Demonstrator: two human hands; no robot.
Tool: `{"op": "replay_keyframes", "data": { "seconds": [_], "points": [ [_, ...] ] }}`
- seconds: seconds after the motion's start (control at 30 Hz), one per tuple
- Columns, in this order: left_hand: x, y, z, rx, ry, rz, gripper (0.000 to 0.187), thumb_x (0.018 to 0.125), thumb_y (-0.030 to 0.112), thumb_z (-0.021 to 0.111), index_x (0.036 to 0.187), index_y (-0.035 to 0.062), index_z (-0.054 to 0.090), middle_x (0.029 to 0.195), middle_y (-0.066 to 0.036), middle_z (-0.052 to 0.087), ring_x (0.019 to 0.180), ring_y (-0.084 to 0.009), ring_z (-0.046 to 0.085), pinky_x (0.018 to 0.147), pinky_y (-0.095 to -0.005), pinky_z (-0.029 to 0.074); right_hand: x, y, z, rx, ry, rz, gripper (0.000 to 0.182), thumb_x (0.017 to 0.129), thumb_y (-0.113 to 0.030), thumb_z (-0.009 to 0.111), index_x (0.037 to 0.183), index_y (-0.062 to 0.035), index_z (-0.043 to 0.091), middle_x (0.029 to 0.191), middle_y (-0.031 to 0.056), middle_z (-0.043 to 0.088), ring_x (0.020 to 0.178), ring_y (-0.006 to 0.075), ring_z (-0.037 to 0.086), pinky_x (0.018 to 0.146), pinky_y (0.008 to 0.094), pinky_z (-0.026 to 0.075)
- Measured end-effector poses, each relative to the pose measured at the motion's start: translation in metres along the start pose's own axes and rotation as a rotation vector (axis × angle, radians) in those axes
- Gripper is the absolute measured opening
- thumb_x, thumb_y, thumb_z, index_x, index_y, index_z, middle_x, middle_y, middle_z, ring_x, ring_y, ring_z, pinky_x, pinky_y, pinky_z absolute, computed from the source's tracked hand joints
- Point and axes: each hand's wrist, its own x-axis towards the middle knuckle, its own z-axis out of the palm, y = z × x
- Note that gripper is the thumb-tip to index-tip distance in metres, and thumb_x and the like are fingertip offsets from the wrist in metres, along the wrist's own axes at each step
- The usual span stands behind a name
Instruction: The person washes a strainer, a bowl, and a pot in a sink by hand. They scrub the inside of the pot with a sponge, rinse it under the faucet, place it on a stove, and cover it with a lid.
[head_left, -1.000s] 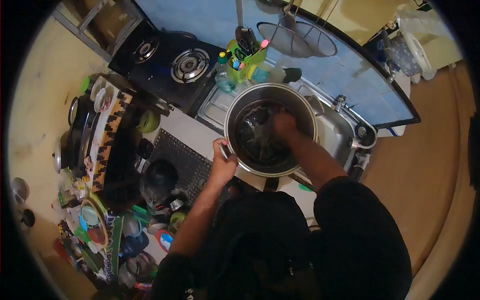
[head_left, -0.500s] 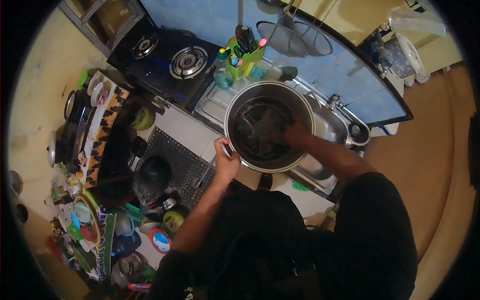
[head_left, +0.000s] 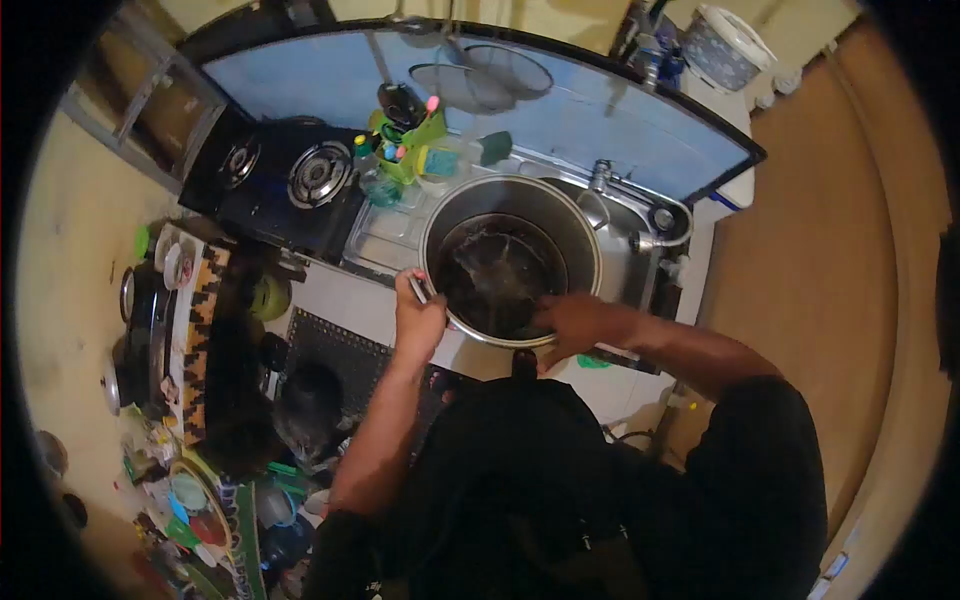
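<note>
A large metal pot [head_left: 512, 205] with dark liquid [head_left: 500, 270] in it is at the sink, over its near edge. My left hand [head_left: 420, 318] is closed round the handle on the pot's left side. At the near right rim is my right hand [head_left: 585, 325], its fingers over the inside of the wall and its thumb outside, gripping the rim. The fingertips are dim against the dark contents. Whether the pot's base rests on the sink is hidden.
Behind the pot are a faucet [head_left: 600, 180], a green utensil caddy [head_left: 412, 150], a sponge [head_left: 438, 162] and a bottle [head_left: 375, 175]. A gas stove [head_left: 290, 205] stands left. Strainers [head_left: 480, 78] hang on the wall. Household clutter fills the lower left.
My right hand has come up from inside the pot to its near right rim. My left hand stays on the handle. The view has shifted, showing more of the pot's far inner wall.
</note>
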Motion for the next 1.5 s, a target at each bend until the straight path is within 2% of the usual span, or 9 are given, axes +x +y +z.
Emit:
{"op": "replay_keyframes", "data": {
  "seconds": [0.2, 0.3, 0.5, 0.73, 0.83, 1.03, 1.17, 1.37, 1.5],
  "points": [
    [0.017, 0.05, 0.066, 0.309, -0.196, 0.043, 0.049, 0.076, 0.018, 0.076, 0.11, 0.0084, 0.042, 0.086, -0.006, 0.054, 0.062, -0.0145, 0.055, 0.047, -0.0285, 0.046, 0.002, 0.052, 0.058, 0.09, 0.244, 0.187, 0.047, 0.072, -0.02, 0.069, 0.117, -0.0097, 0.062, 0.117, 0.0148, 0.056, 0.106, 0.037, 0.057, 0.086, 0.0459, 0.049],
    [0.027, 0.059, 0.102, 0.302, -0.239, 0.049, 0.052, 0.075, 0.019, 0.077, 0.112, 0.0077, 0.042, 0.084, -0.005, 0.053, 0.063, -0.0138, 0.056, 0.049, -0.0291, 0.05, 0.003, 0.09, 0.078, 0.095, 0.506, 0.084, 0.044, 0.073, -0.017, 0.068, 0.116, -0.0095, 0.062, 0.122, 0.0125, 0.056, 0.108, 0.035, 0.057, 0.089, 0.0448, 0.048],
    [0.037, 0.037, 0.165, 0.408, -0.31, 0.047, 0.055, 0.075, 0.023, 0.079, 0.112, 0.0061, 0.042, 0.086, -0.007, 0.055, 0.068, -0.0137, 0.057, 0.05, -0.0313, 0.055, -0.016, 0.145, 0.106, 0.271, 0.672, 0.019, 0.035, 0.074, -0.015, 0.069, 0.108, -0.0107, 0.066, 0.12, 0.0144, 0.056, 0.105, 0.0358, 0.058, 0.087, 0.0445, 0.049],
    [0.038, 0.002, 0.196, 0.389, -0.263, -0.049, 0.052, 0.072, 0.017, 0.075, 0.113, 0.002, 0.047, 0.087, -0.009, 0.059, 0.068, -0.0184, 0.06, 0.051, -0.0321, 0.055, -0.033, 0.167, 0.135, 0.195, 0.492, 0.235, 0.031, 0.076, -0.018, 0.066, 0.106, -0.01, 0.066, 0.119, 0.0135, 0.056, 0.108, 0.0351, 0.057, 0.088, 0.0463, 0.049],
    [0.047, -0.01, 0.193, 0.464, -0.252, -0.121, 0.055, 0.078, 0.013, 0.069, 0.126, 0.005, 0.042, 0.098, -0.013, 0.056, 0.077, -0.0203, 0.059, 0.054, -0.0318, 0.058, -0.037, 0.167, 0.142, 0.113, 0.418, 0.318, 0.041, 0.074, -0.014, 0.066, 0.115, -0.0089, 0.063, 0.124, 0.0135, 0.056, 0.104, 0.0349, 0.06, 0.09, 0.0414, 0.05],
    [0.084, -0.043, 0.169, 0.397, -0.232, -0.272, 0.063, 0.077, 0.009, 0.067, 0.135, 0.0053, 0.041, 0.095, -0.012, 0.061, 0.081, -0.0204, 0.062, 0.062, -0.0346, 0.057, -0.029, 0.165, 0.153, -0.049, 0.436, 0.346, 0.018, 0.078, -0.017, 0.058, 0.089, -0.0081, 0.069, 0.093, 0.0165, 0.063, 0.084, 0.0333, 0.066, 0.073, 0.0467, 0.053],
    [0.132, -0.037, 0.154, 0.787, -0.172, 0.122, 0.061, 0.082, 0.018, 0.068, 0.134, -0.003, 0.044, 0.118, -0.022, 0.06, 0.105, -0.0287, 0.061, 0.09, -0.0351, 0.047, -0.009, 0.141, 0.15, -0.214, 0.517, 0.343, 0.017, 0.072, -0.019, 0.06, 0.076, -0.0053, 0.07, 0.088, 0.0165, 0.064, 0.081, 0.0326, 0.065, 0.069, 0.0456, 0.053],
    [0.111, 0.17, 0.244, 0.662, -0.069, 1.265, 0.053, 0.091, 0.039, 0.059, 0.123, -0.0035, 0.055, 0.111, -0.024, 0.062, 0.102, -0.0359, 0.06, 0.087, -0.0414, 0.047, 0.039, 0.119, 0.16, -0.105, 0.584, 0.364, 0.018, 0.07, -0.018, 0.059, 0.073, -0.0052, 0.071, 0.095, 0.0182, 0.065, 0.083, 0.0329, 0.065, 0.071, 0.0463, 0.052],
    [0.114, 0.208, 0.275, 1.055, -0.229, 1.342, 0.054, 0.094, 0.044, 0.052, 0.122, -0.0024, 0.056, 0.101, -0.022, 0.064, 0.097, -0.0296, 0.062, 0.085, -0.0365, 0.047, 0.063, 0.113, 0.157, 0.099, 0.476, 0.479, 0.019, 0.074, -0.016, 0.062, 0.081, -0.0007, 0.07, 0.102, 0.0218, 0.062, 0.092, 0.0339, 0.064, 0.081, 0.0455, 0.053]
  ]
}}
